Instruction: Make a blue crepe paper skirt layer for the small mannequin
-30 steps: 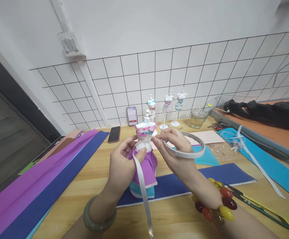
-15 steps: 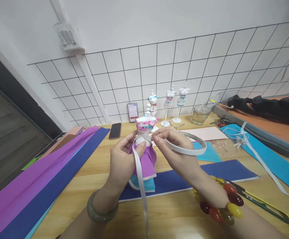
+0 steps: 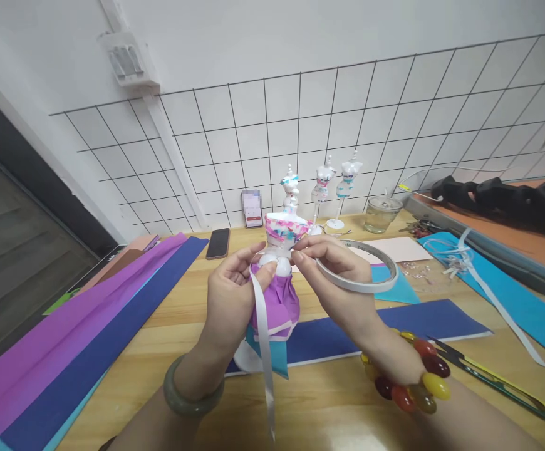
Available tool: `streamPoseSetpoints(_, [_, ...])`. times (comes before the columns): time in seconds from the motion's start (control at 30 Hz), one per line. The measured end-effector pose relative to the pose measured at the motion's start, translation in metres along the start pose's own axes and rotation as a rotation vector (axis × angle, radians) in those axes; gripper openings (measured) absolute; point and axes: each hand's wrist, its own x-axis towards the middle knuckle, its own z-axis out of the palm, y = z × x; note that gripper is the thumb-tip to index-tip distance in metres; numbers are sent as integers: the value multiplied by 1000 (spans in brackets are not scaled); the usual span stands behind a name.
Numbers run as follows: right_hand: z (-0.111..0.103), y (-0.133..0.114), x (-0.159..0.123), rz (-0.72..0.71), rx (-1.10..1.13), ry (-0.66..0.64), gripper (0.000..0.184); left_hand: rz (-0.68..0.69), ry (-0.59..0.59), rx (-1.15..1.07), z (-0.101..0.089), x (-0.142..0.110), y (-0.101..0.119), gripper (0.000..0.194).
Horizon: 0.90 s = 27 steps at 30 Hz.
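- left hand [image 3: 228, 300] pinches white ribbon [image 3: 264, 332] against mannequin [image 3: 277, 275] waist
- right hand [image 3: 338, 282] pinches ribbon end at waist, tape roll [image 3: 361, 282] ringed on its fingers
- mannequin upright on surface [image 3: 329, 401], between both hands

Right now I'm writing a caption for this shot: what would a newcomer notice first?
Dead centre, the left hand and right hand pinch a white ribbon at the waist of a small mannequin in a purple skirt. A tape roll hangs around the right hand's fingers, and long purple and blue paper sheets fan across the table's left.
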Motion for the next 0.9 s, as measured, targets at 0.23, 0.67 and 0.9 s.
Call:
streamPoseSetpoints(0.23, [0, 2, 1, 27, 55, 4, 10, -86, -28, -76, 1, 0, 5, 34])
streamPoseSetpoints(0.67, [-16, 2, 17, 179, 107, -165, 11, -179, -128, -212, 0, 2, 6, 29])
streamPoseSetpoints(0.9, [-19, -2, 18, 204, 162, -206, 12, -188, -145, -228, 0, 2, 6, 29])
